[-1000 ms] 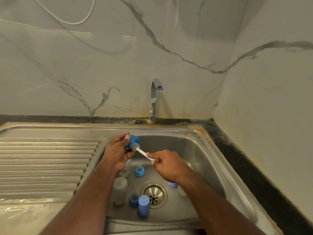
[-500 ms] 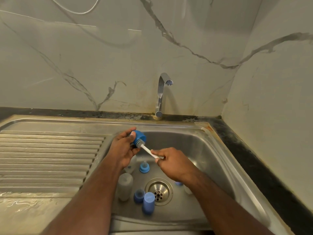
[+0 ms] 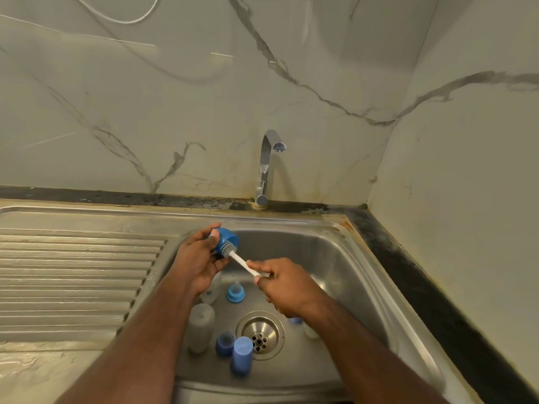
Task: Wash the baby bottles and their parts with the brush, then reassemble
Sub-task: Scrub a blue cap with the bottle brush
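Left grip: my left hand [image 3: 194, 260] clamped on round blue plastic bottle cap [image 3: 226, 243], above steel sink [image 3: 335, 258].
Right grip: my right hand [image 3: 284, 284] pinching white-handled bottle brush [image 3: 239, 259].
Change: bristles stay inside cap; only my view shifted.
Meaning: cap scrub ongoing; translucent bottles [image 3: 200, 326] below unwashed, reassembly far off.

Half hidden beneath the right hand [image 3: 287, 288]: a blue part [image 3: 296, 320] and a pale bottle [image 3: 310, 330]. Brush bristles [image 3: 227, 249] buried inside the blue cap [image 3: 226, 242].
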Motion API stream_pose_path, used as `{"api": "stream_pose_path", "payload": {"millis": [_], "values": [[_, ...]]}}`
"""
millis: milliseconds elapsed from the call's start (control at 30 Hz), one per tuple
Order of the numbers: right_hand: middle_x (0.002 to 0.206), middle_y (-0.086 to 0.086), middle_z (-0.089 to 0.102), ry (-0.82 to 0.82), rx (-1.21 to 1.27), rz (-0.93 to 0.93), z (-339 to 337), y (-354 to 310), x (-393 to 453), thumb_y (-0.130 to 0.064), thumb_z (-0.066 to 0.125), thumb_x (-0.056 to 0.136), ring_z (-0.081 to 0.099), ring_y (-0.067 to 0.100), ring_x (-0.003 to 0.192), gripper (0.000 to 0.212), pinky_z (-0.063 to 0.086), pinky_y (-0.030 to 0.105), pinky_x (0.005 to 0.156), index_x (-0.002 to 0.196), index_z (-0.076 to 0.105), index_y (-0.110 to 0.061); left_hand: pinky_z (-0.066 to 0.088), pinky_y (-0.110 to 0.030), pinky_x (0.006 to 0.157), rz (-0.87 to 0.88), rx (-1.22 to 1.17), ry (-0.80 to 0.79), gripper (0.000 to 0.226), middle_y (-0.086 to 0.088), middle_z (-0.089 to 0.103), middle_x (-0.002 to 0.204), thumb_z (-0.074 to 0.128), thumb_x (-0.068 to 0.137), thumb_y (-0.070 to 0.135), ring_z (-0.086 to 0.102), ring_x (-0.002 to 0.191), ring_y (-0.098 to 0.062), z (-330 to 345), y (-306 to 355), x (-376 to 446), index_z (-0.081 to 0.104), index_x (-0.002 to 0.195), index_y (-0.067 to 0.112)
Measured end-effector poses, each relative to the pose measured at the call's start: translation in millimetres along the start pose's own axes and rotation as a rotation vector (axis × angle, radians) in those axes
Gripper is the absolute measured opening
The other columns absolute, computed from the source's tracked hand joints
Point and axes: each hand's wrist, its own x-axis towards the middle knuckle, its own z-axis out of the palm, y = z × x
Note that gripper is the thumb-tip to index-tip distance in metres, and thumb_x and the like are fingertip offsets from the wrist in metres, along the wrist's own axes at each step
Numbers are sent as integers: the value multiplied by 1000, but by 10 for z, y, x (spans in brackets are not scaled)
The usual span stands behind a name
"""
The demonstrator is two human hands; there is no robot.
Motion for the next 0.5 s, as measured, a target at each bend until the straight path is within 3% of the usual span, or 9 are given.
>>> {"api": "stream_pose_path", "payload": {"millis": [67,167,300,400,500], "values": [[79,-17,60,62,-2,-4,15,7,-31,-26,53,102,55,5,63,40,39,13,54,140,55,-41,59,-44,83,-5,-33,1,25,-16,62,122,52,105,12,67,106,-32,7,6,7,64,127,13],[96,-7,61,129,-266,-46,92,0,-32,-23,47,104,54,7,71,48,40,19,60,149,42,-40,59,-47,87,-20,-44,-9,26,-18,63,124,51,105,13,68,108,-35,4,-5,12,62,129,13],[108,4,64,79,-461,-47,183,-45,-28,-14,44,102,59,18,84,60,46,29,68,154,28,-39,60,-46,84,-22,-15,-7,26,-19,64,125,53,105,14,69,108,-36,-20,-26,26,62,129,14],[109,-4,70,5,-220,-18,117,-43,-27,-21,48,102,61,11,77,48,49,26,66,147,45,-39,59,-44,83,-6,9,0,27,-17,62,125,54,104,14,67,109,-35,-27,-39,34,64,129,14],[84,-17,61,15,25,-1,44,-16,-70,-26,51,103,55,2,62,41,42,14,55,142,52,-40,59,-44,81,-12,-32,0,22,-18,63,124,53,105,15,67,108,-35,-19,-19,13,65,122,15]]}}
